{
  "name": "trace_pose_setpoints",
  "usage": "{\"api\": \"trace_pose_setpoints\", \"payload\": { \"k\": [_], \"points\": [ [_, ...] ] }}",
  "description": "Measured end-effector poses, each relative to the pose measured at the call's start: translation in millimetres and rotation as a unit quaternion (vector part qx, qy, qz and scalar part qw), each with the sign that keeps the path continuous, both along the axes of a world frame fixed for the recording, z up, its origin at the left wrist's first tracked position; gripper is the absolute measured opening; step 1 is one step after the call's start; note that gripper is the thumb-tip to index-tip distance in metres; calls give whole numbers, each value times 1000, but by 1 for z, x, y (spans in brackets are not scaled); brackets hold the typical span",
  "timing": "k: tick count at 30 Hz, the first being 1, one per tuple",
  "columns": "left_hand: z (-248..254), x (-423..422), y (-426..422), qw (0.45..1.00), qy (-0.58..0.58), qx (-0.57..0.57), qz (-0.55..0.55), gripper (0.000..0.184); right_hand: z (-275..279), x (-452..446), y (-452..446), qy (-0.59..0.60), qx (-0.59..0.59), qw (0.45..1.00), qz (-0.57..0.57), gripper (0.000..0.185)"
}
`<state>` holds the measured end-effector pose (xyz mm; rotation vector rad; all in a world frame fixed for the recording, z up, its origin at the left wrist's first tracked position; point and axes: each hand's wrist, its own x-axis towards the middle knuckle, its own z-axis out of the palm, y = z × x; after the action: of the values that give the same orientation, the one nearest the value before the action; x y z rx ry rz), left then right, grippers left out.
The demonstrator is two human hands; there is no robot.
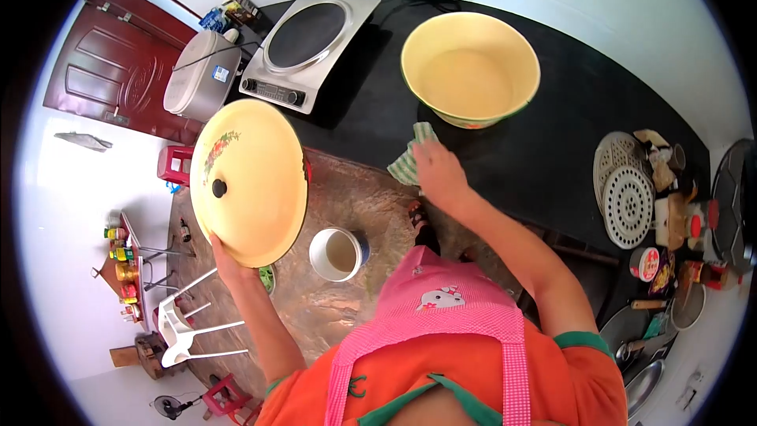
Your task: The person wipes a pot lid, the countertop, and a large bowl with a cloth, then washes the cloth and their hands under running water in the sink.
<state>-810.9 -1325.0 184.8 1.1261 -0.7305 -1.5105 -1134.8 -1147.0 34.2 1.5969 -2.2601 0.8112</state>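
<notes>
A yellow enamel lid [264,189] with a black knob and a floral print is held up by its lower edge in my left hand [230,259]. The fingers of that hand are partly hidden by the lid. My right hand [440,173] is closed on a green-and-white striped cloth [404,167] at the front edge of the black counter. Just beyond the cloth, a large yellow enamel basin [473,71] stands on the counter, and I see nothing in it.
An induction cooker [307,47] sits on the black counter [371,102], with a rice cooker [203,75] at its left. A white bucket [335,254] stands on the floor below. Perforated steamer plates [628,207] and jars crowd the right end. A white chair [185,331] is lower left.
</notes>
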Motion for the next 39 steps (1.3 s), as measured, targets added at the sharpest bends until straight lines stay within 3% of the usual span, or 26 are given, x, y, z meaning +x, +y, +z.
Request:
{"api": "trace_pose_setpoints", "payload": {
  "k": [1, 5, 9, 14, 16, 19, 21, 23, 25, 28, 30, 32, 34, 37, 39],
  "points": [
    [2, -9, -9, 1000, 0, 2, 8, 47, -9, 7, 1, 57, 39, 998, 1, 49],
    [-7, -34, -58, 1000, 19, -1, 12, 47, -18, 6, -13, -24, 183, 983, -3, 67],
    [4, -57, -90, 1000, 10, 3, 7, 45, -25, -17, -81, -10, 133, 990, 45, 70],
    [26, -78, -121, 1000, -6, -10, 19, 44, -23, -73, -220, -51, 190, 969, -148, 69],
    [26, -77, -132, 1000, 4, -15, 15, 44, -34, -86, -258, -48, 136, 967, -209, 66],
    [23, -83, -142, 1000, -6, -4, 15, 44, -6, -63, -265, -10, 173, 976, -128, 62],
    [15, -99, -152, 1000, 6, 14, -2, 45, -14, -26, -257, -1, 177, 984, 16, 51],
    [9, -114, -159, 998, 27, 44, -39, 45, -26, 6, -227, 2, 103, 983, 155, 46],
    [13, -144, -163, 997, -2, 50, -60, 45, -24, 10, -189, -22, 71, 981, 178, 45],
    [11, -177, -166, 991, 9, 51, -124, 45, -17, -18, -107, -36, 114, 984, 130, 44],
    [6, -195, -172, 985, 29, 46, -165, 45, -33, -38, -39, -119, 203, 970, 60, 47],
    [-5, -207, -171, 980, 40, 38, -191, 45, -4, -62, 25, -176, 409, 895, -34, 55],
    [-13, -223, -163, 974, 40, 66, -211, 45, 4, -73, 75, -91, 426, 892, -118, 54],
    [-20, -246, -149, 968, 39, 76, -236, 45, 17, -83, 98, -25, 327, 927, -183, 48],
    [-18, -263, -136, 963, 53, 96, -245, 44, 30, -104, 102, -213, 246, 928, -182, 47]
  ]
}}
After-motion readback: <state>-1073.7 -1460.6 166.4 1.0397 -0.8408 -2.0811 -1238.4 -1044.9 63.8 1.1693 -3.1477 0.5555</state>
